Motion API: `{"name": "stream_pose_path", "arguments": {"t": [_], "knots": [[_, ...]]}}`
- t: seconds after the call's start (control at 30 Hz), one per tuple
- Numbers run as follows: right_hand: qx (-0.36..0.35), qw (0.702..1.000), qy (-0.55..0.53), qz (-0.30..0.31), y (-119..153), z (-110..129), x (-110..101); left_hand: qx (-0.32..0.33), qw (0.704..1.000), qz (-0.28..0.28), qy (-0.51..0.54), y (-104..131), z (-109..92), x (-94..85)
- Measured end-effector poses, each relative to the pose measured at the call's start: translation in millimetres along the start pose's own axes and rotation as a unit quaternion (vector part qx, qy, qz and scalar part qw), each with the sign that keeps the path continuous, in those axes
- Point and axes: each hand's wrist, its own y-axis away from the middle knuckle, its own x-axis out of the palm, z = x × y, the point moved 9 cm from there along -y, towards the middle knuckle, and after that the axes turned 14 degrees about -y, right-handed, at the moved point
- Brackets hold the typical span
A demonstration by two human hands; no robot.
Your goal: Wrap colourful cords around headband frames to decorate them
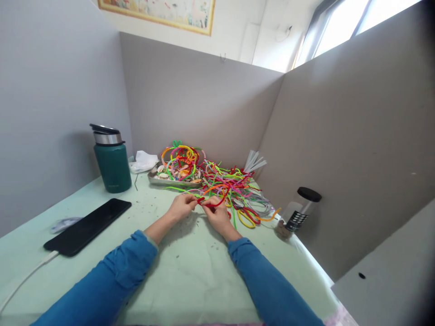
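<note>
Both hands meet above the middle of the table, a short gap between their fingertips. A red fuzzy stem [221, 200] runs between them, its short end at the left fingertips and its longer part curving up over my right hand. My left hand [182, 207] pinches the short end. My right hand [216, 214] is closed round the stem, fingers and thumb together. Behind and to the right of the hands lies a loose heap of coloured fuzzy stems [234, 179]. A metal tray [176, 183] behind my left hand holds round pieces and bent, colourful stem loops.
At the left are a green bottle [113, 168] with a raised lid and a black phone [89, 226] on a white cable. White tissue [145, 159] lies by the tray. A clear jar [299, 212] stands tilted at the right edge. Grey partitions [200, 99] surround the table [190, 280].
</note>
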Motion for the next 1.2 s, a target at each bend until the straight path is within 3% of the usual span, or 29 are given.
{"name": "stream_pose_path", "arguments": {"t": [0.47, 0.73, 0.97, 1.2], "knots": [[0.025, 1.000, -0.018, 0.001, 1, -5, 1, 0.036, 0.997, -0.039, -0.052, 1, -8, -9.2], [0.073, 0.995, -0.052, -0.049, 2, -30, -5, 0.060, 0.994, -0.063, -0.064, 6, -20, -18.6], [0.082, 0.994, 0.009, -0.077, 0, -34, -13, 0.130, 0.979, -0.053, -0.145, 11, -34, -12.5], [0.112, 0.990, -0.018, -0.086, 0, -45, -15, 0.183, 0.954, -0.052, -0.233, 16, -39, -6.4]]}}
